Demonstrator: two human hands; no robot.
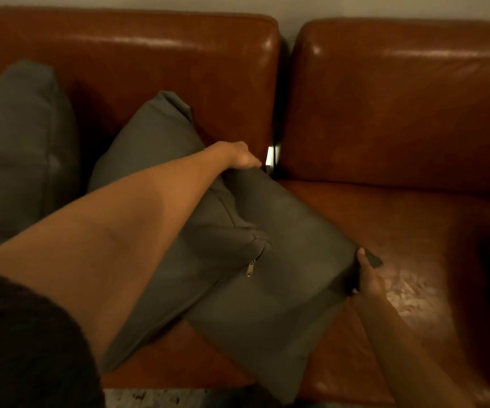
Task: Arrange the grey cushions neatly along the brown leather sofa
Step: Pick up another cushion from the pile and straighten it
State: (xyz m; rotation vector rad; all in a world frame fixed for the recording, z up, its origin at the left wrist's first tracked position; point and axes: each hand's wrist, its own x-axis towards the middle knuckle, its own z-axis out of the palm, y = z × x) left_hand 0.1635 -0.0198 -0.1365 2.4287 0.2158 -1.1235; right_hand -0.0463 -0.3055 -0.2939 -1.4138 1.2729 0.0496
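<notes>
Cushion (pixel 270 254) held by two corners above the sofa (pixel 400 119) seat.
Left hand (pixel 242 159) grips its far top corner, right hand (pixel 366 281) pinches the near one, likely keeping it flat for placing beside two leaning cushions (pixel 155 142).

The left hand (pixel 242 156) reached far forward, gripping the grey cushion's (pixel 270 260) far corner; the right hand (pixel 366 278) pinched its near right corner.
</notes>
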